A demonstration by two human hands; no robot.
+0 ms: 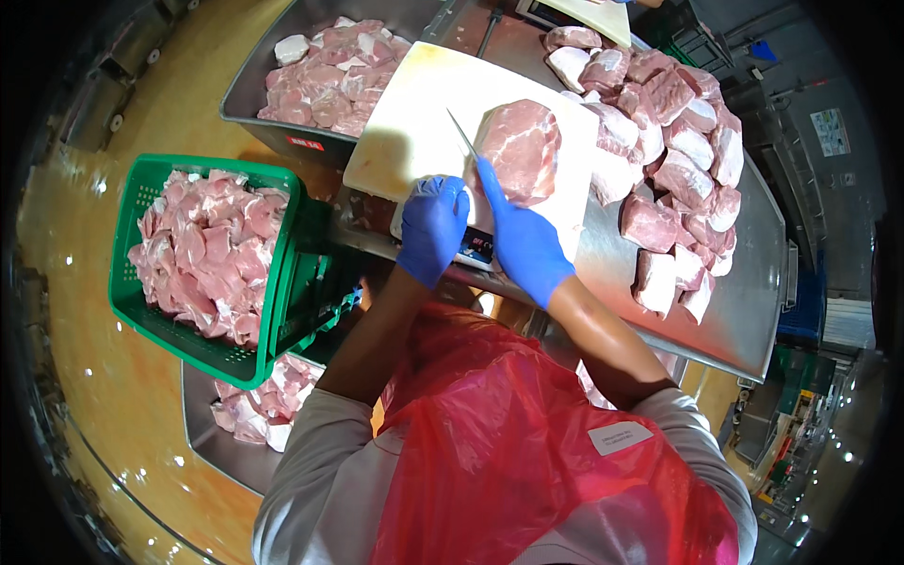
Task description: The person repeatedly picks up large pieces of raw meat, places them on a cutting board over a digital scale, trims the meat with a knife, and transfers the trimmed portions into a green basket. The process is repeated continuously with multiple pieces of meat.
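A large piece of raw pork [520, 151] lies on a white cutting board [405, 104] in front of me. My right hand [523, 240], blue-gloved, grips a knife [462, 133] beside the pork's left edge. The blade points up and to the left over the board; the handle is mostly hidden in the glove. My left hand [434, 226], also blue-gloved, is curled into a fist at the board's near edge, left of the knife. What it holds, if anything, is hidden. A scale [477, 247] with a small display shows partly between my hands, under the board.
More pork pieces [673, 169] are heaped on the steel table [603, 273] to the right. At the left, a green basket [141, 325] holds cut meat. Steel tubs of meat stand at the far left [240, 99] and near left [202, 414]. Another board [598, 17] is at the top.
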